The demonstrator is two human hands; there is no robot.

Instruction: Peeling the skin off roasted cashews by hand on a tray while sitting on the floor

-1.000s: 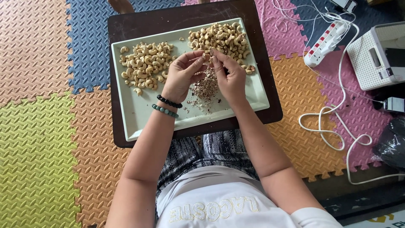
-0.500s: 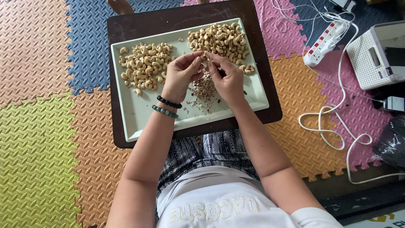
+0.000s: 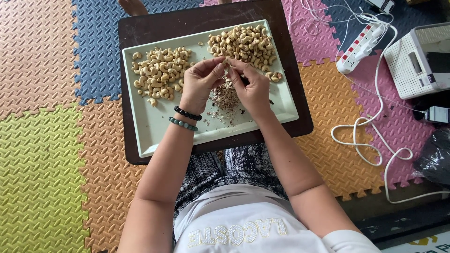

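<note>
- Pale cashew nuts fill the upper part of a cream rectangular tray (image 3: 154, 126), which rests on a dark brown board (image 3: 300, 117) laid over coloured foam floor mats (image 3: 42, 154).
- The left hand (image 3: 199, 86) and the right hand (image 3: 253, 89) meet above the middle of the tray, fingertips almost touching.
- Both sets of fingers are pressed together on something very small, probably a single cashew (image 3: 227, 62); it is nearly covered by the fingertips, so its shape is hard to make out.
- Right under the hands lies a heap of brownish skins (image 3: 225, 99), its far edge hidden behind the fingers and the right palm.
- To the left sits a pile of lighter cashews (image 3: 159, 72); behind the hands is a second pile of darker cashews (image 3: 243, 42), its near edge partly covered by the fingertips.
- Two bead bracelets (image 3: 186, 118), one dark and one green, circle the left wrist.
- The top edge of the view cuts off part of a bare foot (image 3: 133, 6) beyond the board.
- On the right, a white power strip (image 3: 361, 47) and a tangle of white cable (image 3: 365, 140) lie on the mats; a white box-like device (image 3: 422, 61) and a dark bag (image 3: 433, 159) are cut off by the right edge.
- The person's lap, in patterned fabric and a white top, hides the board's near edge.
</note>
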